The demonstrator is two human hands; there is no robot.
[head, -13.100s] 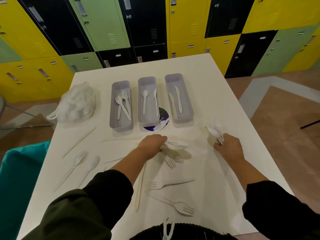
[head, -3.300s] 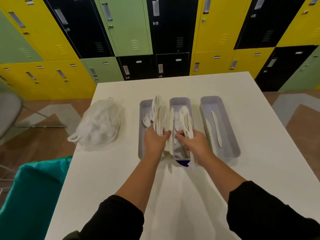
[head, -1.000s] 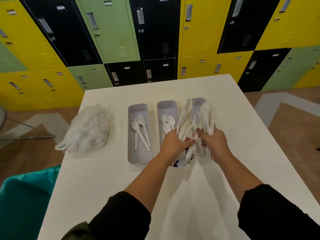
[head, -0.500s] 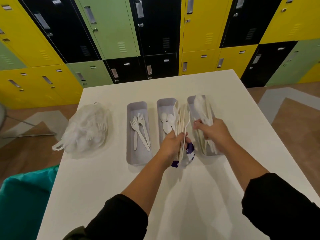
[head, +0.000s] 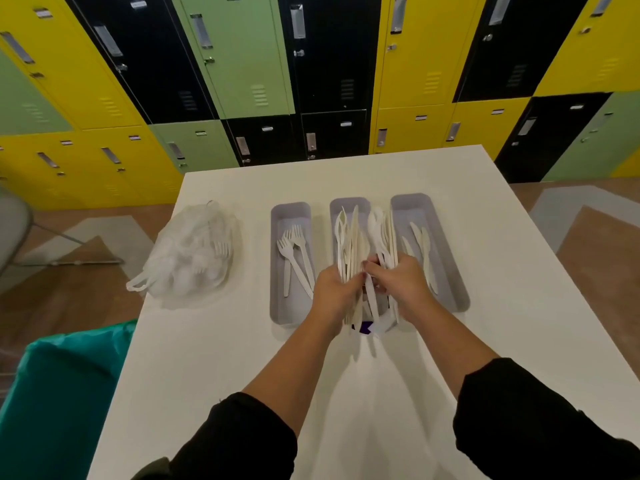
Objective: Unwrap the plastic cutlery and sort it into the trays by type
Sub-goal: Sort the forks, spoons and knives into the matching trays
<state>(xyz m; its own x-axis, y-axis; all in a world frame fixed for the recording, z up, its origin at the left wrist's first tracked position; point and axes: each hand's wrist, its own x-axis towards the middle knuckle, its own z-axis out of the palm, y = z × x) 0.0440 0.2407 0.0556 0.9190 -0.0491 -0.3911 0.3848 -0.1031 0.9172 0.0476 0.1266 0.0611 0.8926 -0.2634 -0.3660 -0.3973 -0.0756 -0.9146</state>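
The left hand (head: 334,289) grips a fan of white cutlery (head: 349,244), handles down, over the middle tray (head: 348,204). The right hand (head: 401,282) has come back from the right tray (head: 412,202), where it hovered half a second ago with its own bunch, and now meets the left, its fingers curled round a smaller bunch (head: 386,237) and picking at the pieces between the two hands. So the sorting seems to go on piece by piece: most likely a drop into the right tray was just made or tried, and the next piece is being chosen.

The right tray holds a few knives (head: 424,247), the left tray (head: 291,209) three forks (head: 294,251); the spoons in the middle tray are hidden behind the bunches. The near bench (head: 214,358), strewn with cutlery thirteen seconds ago, now shows none. A full bag (head: 194,251) sits left of the trays, so more probably waits.
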